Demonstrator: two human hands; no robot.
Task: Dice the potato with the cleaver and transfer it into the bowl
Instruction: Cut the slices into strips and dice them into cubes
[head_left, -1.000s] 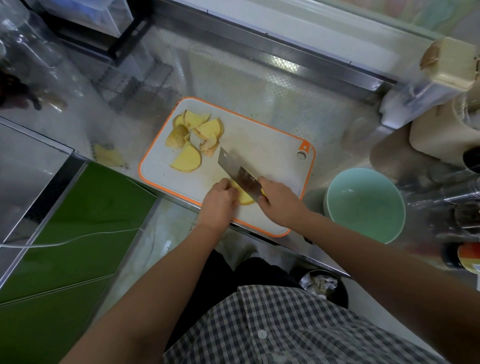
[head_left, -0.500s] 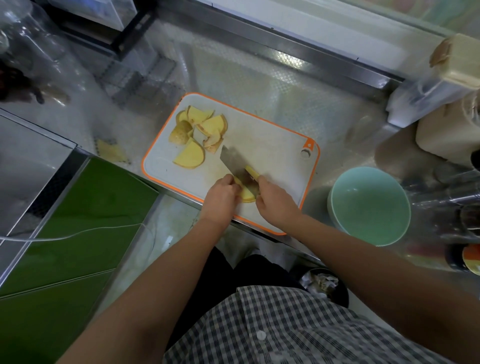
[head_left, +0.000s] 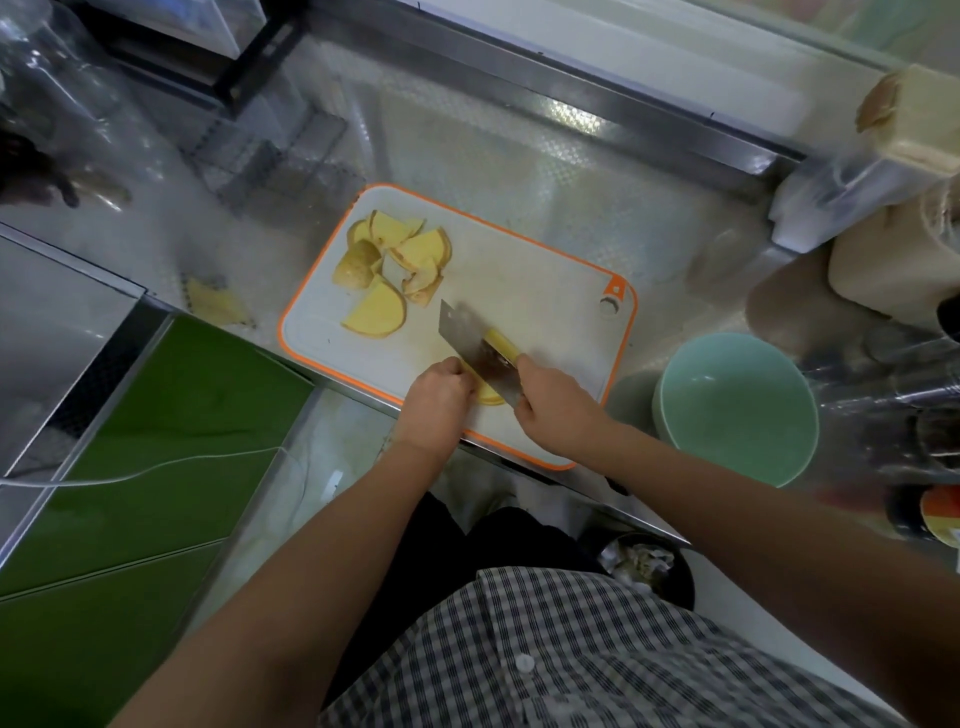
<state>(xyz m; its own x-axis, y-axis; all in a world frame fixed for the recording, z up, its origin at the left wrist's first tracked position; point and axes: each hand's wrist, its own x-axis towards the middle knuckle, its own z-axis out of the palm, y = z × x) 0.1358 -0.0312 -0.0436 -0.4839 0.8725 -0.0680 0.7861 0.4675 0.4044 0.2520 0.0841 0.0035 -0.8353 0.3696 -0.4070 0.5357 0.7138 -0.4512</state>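
Note:
A white cutting board with an orange rim (head_left: 545, 291) lies on the steel counter. My right hand (head_left: 558, 410) grips the cleaver (head_left: 475, 351), its blade down on a potato slice (head_left: 488, 395) near the board's front edge. My left hand (head_left: 436, 402) holds that slice with curled fingers, right beside the blade. A cut yellow strip (head_left: 504, 344) lies against the blade's right face. A pile of potato slices (head_left: 392, 270) sits at the board's far left corner. The pale green bowl (head_left: 737, 410) stands empty to the right of the board.
Jars and containers (head_left: 883, 182) crowd the counter's right side, with bottles (head_left: 930, 519) near the bowl. A wire rack (head_left: 280, 161) stands behind the board at left. A yellow scrap (head_left: 213, 306) lies on the counter left of the board. A bin (head_left: 644, 566) sits below the counter edge.
The cleaver has come down through the slice, and a cut strip now lies to the right of the blade. My hands have stayed at the board's front edge.

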